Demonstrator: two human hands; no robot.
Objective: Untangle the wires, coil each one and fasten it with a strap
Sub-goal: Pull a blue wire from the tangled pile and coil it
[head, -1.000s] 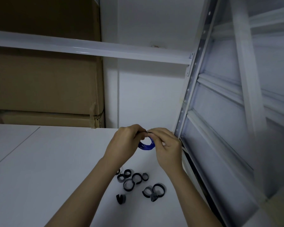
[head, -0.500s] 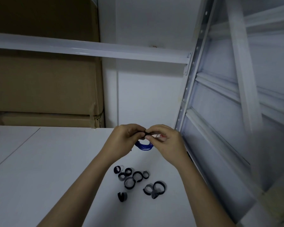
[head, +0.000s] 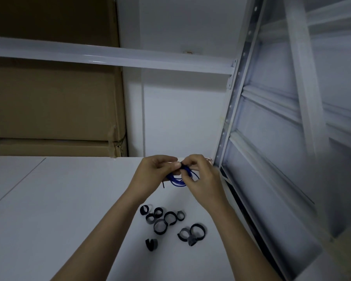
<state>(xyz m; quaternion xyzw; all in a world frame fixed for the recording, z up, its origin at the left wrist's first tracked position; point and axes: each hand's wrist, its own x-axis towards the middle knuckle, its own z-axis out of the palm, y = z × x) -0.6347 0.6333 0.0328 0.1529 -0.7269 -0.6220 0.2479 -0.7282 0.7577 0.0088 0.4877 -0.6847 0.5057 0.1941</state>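
both arms reach forward. the left hand [head: 154, 173] and right hand [head: 201, 177] meet, fingers curled, pinching the same small thing between their fingertips.

Blue wire coil [head: 178, 180]: your hands have loosened it, so its loops now hang wider.
Black strap [head: 183, 165]: now showing between your fingers [head: 173, 164].

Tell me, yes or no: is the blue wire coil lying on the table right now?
No. Both the left hand and the right hand hold the blue wire coil up above the white table.
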